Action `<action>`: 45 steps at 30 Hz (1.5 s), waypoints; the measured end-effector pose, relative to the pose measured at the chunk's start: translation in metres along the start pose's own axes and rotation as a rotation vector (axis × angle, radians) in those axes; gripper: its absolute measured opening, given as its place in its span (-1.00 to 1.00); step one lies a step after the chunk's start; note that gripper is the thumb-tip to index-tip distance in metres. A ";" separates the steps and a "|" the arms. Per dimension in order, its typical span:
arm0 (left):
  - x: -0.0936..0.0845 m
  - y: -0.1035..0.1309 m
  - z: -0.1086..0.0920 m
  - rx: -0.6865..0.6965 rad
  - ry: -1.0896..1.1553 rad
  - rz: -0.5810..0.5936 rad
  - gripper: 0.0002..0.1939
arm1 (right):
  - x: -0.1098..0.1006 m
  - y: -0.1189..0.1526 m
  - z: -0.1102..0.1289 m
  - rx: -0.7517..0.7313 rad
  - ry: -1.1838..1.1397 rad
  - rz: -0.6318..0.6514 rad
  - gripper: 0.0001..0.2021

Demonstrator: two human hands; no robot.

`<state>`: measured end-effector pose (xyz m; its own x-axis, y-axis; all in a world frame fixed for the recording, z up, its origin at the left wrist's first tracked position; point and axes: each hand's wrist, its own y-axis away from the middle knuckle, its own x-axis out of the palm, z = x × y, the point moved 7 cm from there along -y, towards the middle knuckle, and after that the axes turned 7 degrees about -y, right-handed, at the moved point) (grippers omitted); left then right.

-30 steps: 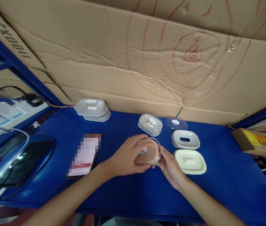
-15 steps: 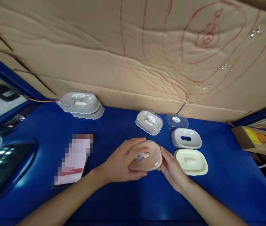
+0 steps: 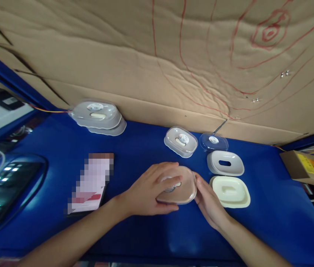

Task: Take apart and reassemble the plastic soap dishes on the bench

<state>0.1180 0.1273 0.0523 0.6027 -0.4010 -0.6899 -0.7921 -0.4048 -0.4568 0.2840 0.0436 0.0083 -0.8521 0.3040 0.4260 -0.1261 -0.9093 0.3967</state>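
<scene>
Between my hands is a pinkish-beige oval soap box (image 3: 186,191) with a clear lid, a small label and a pale centre slot. My left hand (image 3: 153,189) grips its left side, thumb along the near edge and one finger lying across the lid over part of the label. At its right end, the fingers of my right hand (image 3: 208,202) pinch the rim. Just right of that hand lie a cream soap dish base (image 3: 231,202) and, behind it, a grey-white soap dish tray (image 3: 239,165) with an oval slot.
Behind my hands stands another lidded soap box (image 3: 170,142), beside a loose clear lid (image 3: 205,144). Stacked lidded soap boxes (image 3: 109,122) sit at the back left. A phone (image 3: 92,181) lies left on the blue table (image 3: 140,241). Cardboard (image 3: 104,48) walls the back; a carton (image 3: 293,167) stands right.
The view has shifted slightly, so things on the table sit a little further right. My left finger has straightened across the lid towards the slot. Both hands keep hold of the soap box.
</scene>
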 end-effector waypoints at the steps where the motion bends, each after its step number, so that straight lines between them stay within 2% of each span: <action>1: -0.001 0.001 0.001 0.001 0.035 -0.012 -0.22 | 0.000 0.000 0.001 0.000 0.013 -0.009 -0.48; 5: 0.002 0.001 0.006 -0.038 0.082 0.011 -0.24 | -0.002 -0.001 -0.002 0.045 -0.025 -0.041 -0.47; 9: 0.006 0.000 0.007 -0.093 -0.011 0.031 -0.29 | -0.008 -0.001 -0.008 0.040 -0.038 -0.068 -0.49; 16: 0.005 0.003 -0.001 0.008 -0.092 0.013 -0.20 | -0.009 0.002 -0.013 0.046 -0.025 -0.004 -0.49; 19: 0.006 0.002 -0.002 0.001 -0.084 0.020 -0.21 | -0.007 0.002 -0.009 0.042 -0.014 -0.024 -0.48; 25: 0.014 -0.002 -0.007 -0.016 -0.128 0.108 -0.37 | -0.005 0.005 -0.008 0.059 -0.067 -0.077 -0.48; 31: 0.009 -0.002 -0.010 0.033 -0.238 0.043 -0.26 | -0.004 0.005 -0.011 0.067 -0.103 -0.094 -0.47; 36: 0.008 -0.002 -0.016 0.080 -0.335 0.073 -0.34 | -0.005 0.005 -0.011 0.061 -0.050 -0.099 -0.45; 40: 0.009 -0.002 -0.018 0.090 -0.373 0.067 -0.29 | -0.007 0.006 -0.009 0.022 0.039 -0.107 -0.41; 45: 0.010 -0.003 -0.021 0.082 -0.414 0.141 -0.25 | -0.003 0.005 -0.010 0.032 -0.010 -0.081 -0.45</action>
<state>0.1290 0.1073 0.0587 0.4127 -0.0779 -0.9075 -0.8788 -0.2962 -0.3742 0.2811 0.0348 0.0009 -0.8348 0.3789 0.3993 -0.1780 -0.8723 0.4555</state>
